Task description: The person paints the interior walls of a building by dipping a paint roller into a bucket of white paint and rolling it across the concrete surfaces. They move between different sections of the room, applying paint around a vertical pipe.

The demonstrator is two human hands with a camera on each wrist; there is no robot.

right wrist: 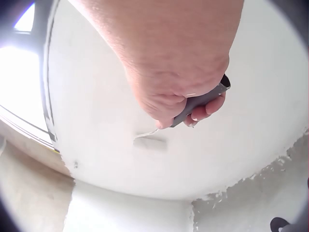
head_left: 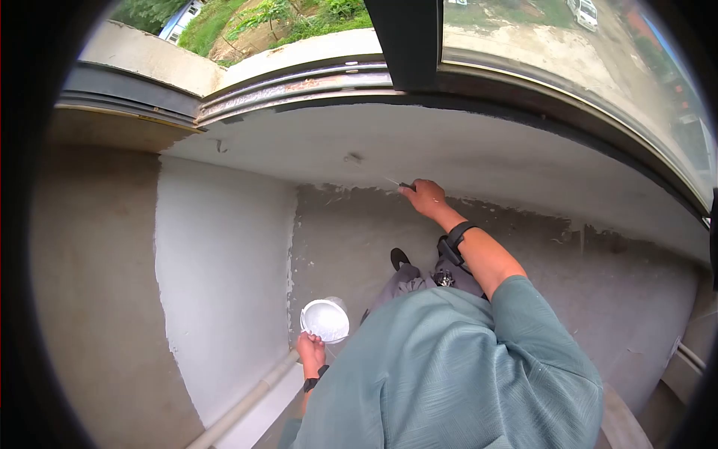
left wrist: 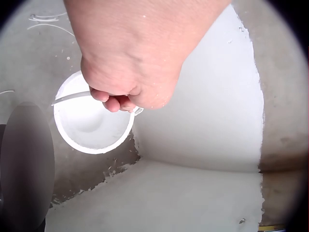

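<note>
My right hand (head_left: pixel 425 198) grips the dark handle (right wrist: pixel 197 104) of a small paint roller. Its short white roller head (right wrist: pixel 150 143) lies against the white-coated wall (head_left: pixel 449 161) below the window; a thin wire joins head and handle. Low on the left, my left hand (head_left: pixel 310 353) holds a white bucket (head_left: pixel 325 320) by its bail handle (left wrist: pixel 72 97), fingers curled round it in the left wrist view. White paint (left wrist: pixel 89 121) shows inside the bucket. That hand covers part of the rim.
A dark window frame (head_left: pixel 407 45) and track run above the wall. On the left, a side wall (head_left: pixel 224 277) is part white, part bare grey. A pale pipe (head_left: pixel 250 400) runs along its foot. The person's shoe (head_left: pixel 399 258) stands on the grey floor (head_left: pixel 336 232), which has white splatters.
</note>
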